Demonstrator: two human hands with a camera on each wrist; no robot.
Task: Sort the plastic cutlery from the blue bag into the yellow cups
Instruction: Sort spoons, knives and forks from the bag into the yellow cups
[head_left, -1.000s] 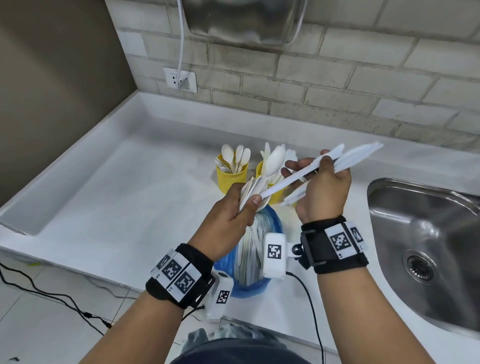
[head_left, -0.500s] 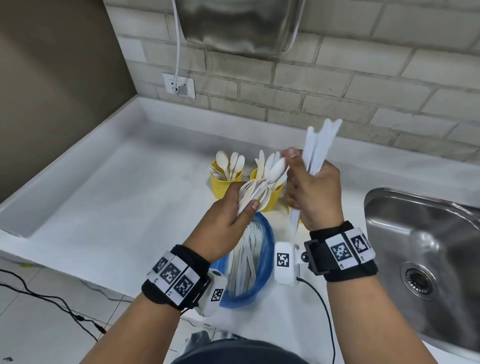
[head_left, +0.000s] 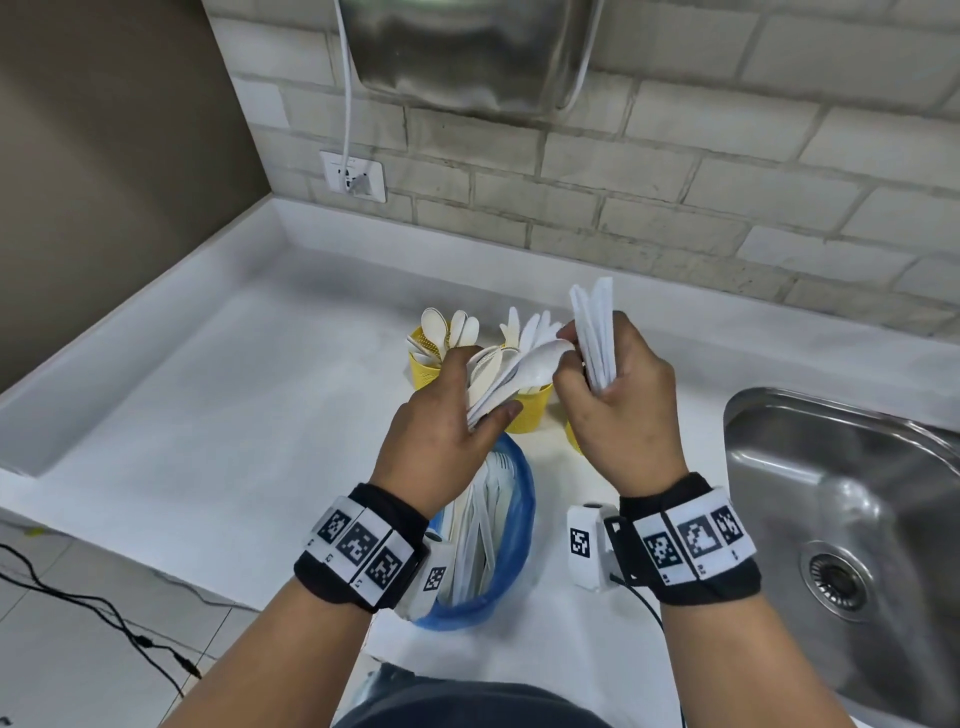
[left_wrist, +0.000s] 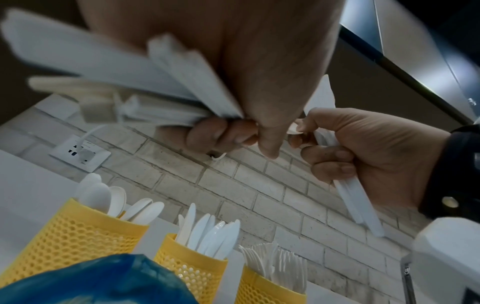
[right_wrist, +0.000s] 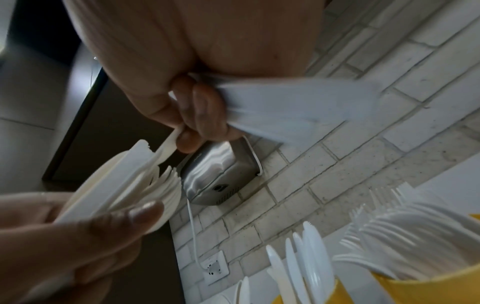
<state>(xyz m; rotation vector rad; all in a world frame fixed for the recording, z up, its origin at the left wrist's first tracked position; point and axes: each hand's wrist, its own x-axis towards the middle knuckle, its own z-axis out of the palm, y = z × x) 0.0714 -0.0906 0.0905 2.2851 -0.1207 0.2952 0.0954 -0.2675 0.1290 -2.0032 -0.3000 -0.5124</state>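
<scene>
White plastic cutlery is gripped in both hands, left and right, above yellow cups on the desk.

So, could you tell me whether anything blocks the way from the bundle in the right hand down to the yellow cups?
Nothing visible does. The right hand holds its bundle above the yellow cups, whose tops are open, though already holding cutlery. The left hand is off to the side.

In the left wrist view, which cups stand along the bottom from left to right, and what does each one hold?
Cup of spoons → cup of knives → cup of forks.
</scene>
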